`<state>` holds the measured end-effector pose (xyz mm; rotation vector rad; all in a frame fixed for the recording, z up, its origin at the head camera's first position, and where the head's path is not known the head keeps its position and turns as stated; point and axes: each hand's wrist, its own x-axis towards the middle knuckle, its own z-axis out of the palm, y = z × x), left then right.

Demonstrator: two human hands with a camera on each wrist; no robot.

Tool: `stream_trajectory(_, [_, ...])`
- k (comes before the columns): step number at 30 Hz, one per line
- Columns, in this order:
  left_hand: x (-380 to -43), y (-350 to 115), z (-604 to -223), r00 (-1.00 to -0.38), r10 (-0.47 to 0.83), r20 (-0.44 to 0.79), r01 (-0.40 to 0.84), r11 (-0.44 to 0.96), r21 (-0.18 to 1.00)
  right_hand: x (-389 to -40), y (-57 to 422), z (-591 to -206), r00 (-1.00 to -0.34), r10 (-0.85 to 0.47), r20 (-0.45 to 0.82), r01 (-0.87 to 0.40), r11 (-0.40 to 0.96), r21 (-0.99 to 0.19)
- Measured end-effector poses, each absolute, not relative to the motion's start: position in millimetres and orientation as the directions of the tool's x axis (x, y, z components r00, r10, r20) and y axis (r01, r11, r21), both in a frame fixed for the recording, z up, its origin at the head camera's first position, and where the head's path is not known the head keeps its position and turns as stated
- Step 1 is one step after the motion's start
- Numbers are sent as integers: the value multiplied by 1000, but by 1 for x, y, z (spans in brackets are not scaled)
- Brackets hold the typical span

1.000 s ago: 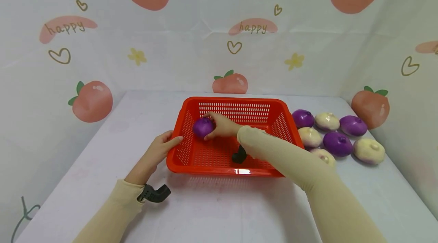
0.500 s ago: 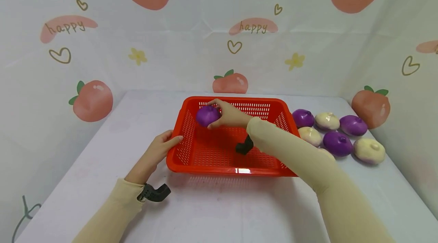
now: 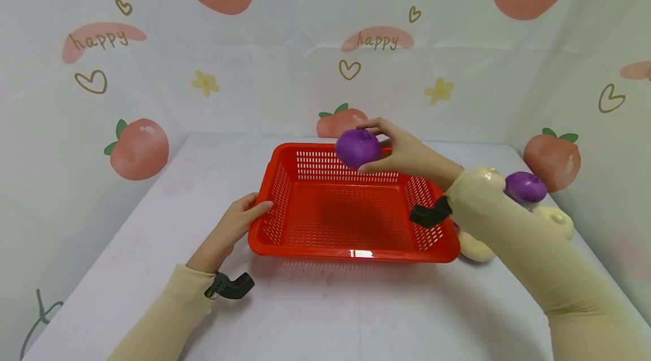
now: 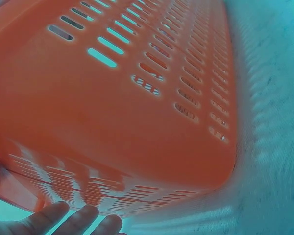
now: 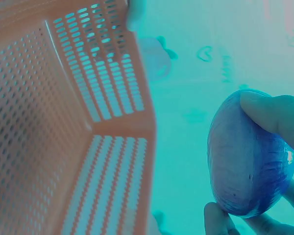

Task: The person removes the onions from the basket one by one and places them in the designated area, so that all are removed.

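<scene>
My right hand (image 3: 404, 149) grips a purple onion (image 3: 357, 148), fingers and thumb around its right side, above the back rim of the red plastic basket (image 3: 356, 255). In the right wrist view the smooth onion (image 5: 245, 161) sits between thumb and fingers, apart from the basket wall. At the left end of the basket my left hand (image 3: 235, 225) holds the rim, thumb over the edge and other fingers outside. Its fingertips (image 4: 81, 219) show beside the slotted outer wall in the left wrist view.
Right of the basket, a purple onion (image 3: 526, 186) and cream ones (image 3: 554, 220) lie on the white table (image 3: 325, 316), partly hidden by my right sleeve (image 3: 539, 253). A printed cloth wall (image 3: 285, 78) rises behind.
My right hand has lifted the purple onion from inside the basket, up and to the right, over its back rim. The left hand has stayed on the rim.
</scene>
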<state>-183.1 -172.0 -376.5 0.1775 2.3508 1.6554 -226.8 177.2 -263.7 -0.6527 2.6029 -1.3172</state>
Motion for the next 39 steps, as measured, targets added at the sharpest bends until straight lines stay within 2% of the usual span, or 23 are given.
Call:
stream_trajectory(7, [-183, -173, -377, -959, 245, -145, -54, 341, 938, -188, 235, -250, -940, -335, 65, -251, 548, -798])
stream_trajectory(15, [-183, -173, -377, -959, 240, -149, -59, 347, 936, -146, 300, -256, -990, -129, 65, -131, 611, -781])
stream_trajectory(21, [-183, -172, -377, -961, 237, -143, -53, 348, 936, -123, 346, -281, -991, -24, 128, -116, 612, -782])
stream_trajectory(26, [-182, -172, -377, -961, 238, -141, -52, 347, 936, -107, 376, -305, -987, 8, 163, -127, 593, -795])
stream_trajectory(33, [-183, -172, -378, -960, 240, -143, -52, 347, 936, -88, 401, -336, -988, 122, 99, 3, 643, -766])
stream_trajectory(39, [-183, -172, -378, -961, 238, -141, -53, 345, 937, -74, 417, -359, -983, 160, 84, 42, 652, -757])
